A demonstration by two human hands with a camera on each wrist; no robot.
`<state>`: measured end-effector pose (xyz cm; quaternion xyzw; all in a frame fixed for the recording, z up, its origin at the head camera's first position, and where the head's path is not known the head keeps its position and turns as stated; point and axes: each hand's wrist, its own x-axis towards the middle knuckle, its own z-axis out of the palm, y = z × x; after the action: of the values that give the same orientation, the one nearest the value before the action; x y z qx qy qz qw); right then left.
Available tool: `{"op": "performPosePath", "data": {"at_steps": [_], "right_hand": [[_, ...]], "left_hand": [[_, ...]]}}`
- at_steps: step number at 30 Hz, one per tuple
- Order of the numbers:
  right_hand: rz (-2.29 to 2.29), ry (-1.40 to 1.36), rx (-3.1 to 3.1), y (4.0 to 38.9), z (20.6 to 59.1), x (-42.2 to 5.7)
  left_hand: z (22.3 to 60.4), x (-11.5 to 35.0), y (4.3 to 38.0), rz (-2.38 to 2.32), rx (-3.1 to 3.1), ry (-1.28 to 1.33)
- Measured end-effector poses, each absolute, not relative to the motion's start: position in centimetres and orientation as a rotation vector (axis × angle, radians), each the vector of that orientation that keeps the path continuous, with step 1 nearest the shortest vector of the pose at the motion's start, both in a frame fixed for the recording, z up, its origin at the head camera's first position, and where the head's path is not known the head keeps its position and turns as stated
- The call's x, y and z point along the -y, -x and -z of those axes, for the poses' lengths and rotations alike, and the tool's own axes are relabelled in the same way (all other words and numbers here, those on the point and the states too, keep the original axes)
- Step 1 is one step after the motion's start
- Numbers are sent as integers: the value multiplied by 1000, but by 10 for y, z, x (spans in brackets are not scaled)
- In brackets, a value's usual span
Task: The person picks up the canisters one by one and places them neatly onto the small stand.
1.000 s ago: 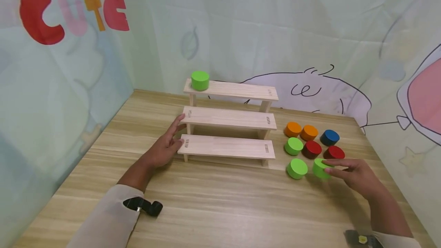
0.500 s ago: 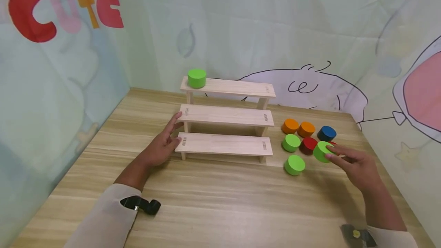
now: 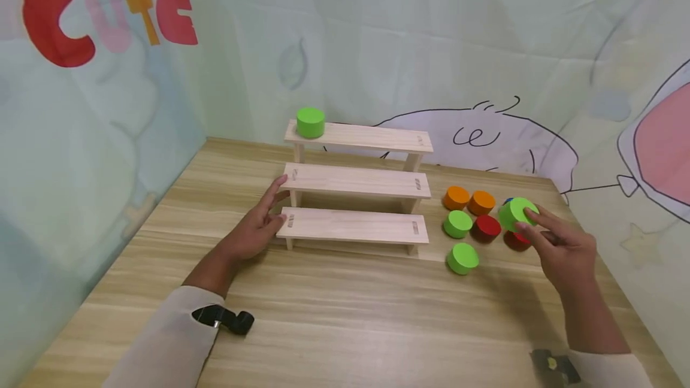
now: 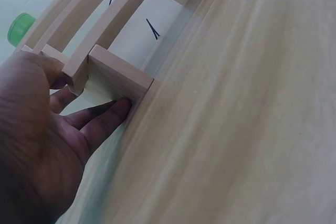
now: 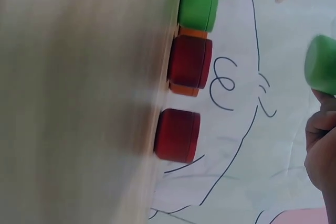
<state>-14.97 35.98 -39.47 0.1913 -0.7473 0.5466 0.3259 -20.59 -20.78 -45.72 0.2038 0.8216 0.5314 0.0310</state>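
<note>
My right hand pinches a green wooden cylinder, raised and tilted above the other cylinders. In the right wrist view, this green cylinder shows at the right edge, clear of the table. My left hand touches the left end of a three-step wooden rack, its index fingertip by the middle shelf and its thumb at the lowest one. From the left wrist, the extended fingers reach the rack's side support. Another green cylinder stands at the left end of the top shelf.
Right of the rack stand two orange cylinders, two red cylinders and two green cylinders. A blue cylinder is mostly hidden behind the held one. A printed cloth backdrop borders the wooden table.
My right hand has lifted the green cylinder off the table from the front of the group, moving it up and back over the red and blue ones. My left hand stays at the rack.
</note>
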Motion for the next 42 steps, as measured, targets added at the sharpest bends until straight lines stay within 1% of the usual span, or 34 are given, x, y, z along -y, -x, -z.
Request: {"op": "performPosePath", "data": {"at_steps": [4,16,26,32,42], "right_hand": [[-1272,-495,1998,152,387,-353],[-1269,-559,1965,171,361,-325],[-1248,-683,1946,196,344,-296],[-1285,-634,2057,206,330,-274],[-1421,-548,2114,240,313,-234]], "left_hand": [[457,207,206,-1642,-2530,-618],[455,206,205,-1601,-2564,-613],[457,206,206,-1620,-2551,-604],[455,205,206,-1621,-2554,-601],[457,205,206,-1628,-2547,-612]]}}
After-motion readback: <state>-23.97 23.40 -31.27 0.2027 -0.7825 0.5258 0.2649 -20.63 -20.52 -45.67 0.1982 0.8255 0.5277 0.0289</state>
